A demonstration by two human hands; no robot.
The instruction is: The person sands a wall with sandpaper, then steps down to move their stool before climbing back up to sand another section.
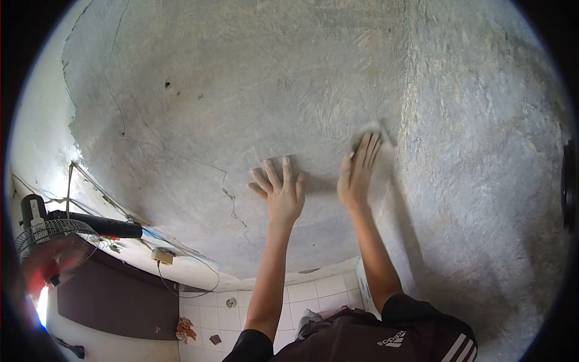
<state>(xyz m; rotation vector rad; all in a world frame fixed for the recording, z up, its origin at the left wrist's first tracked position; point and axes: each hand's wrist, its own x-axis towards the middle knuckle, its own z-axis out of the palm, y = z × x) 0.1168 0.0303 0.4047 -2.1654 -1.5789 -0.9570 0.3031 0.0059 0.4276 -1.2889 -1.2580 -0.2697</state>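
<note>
My left hand (pixel 283 193) lies flat on the rough grey wall (pixel 289 78), fingers spread and dusty at the tips. It holds nothing. To its right, nearer the wall's corner, my right hand (pixel 359 172) presses a pale flat sheet that looks like sandpaper (pixel 375 128) against the same surface. The sheet's edges show past the fingertips and are blurred. My right fingers are straight and close together over it, covering most of it.
A second grey wall (pixel 482 151) meets this one at the right. On the left are a red-bladed fan (pixel 57 247), a small socket box (pixel 161 256) with a cable, and a dark panel (pixel 114 289). White tiles (pixel 301 292) and some cloth (pixel 309 317) lie below.
</note>
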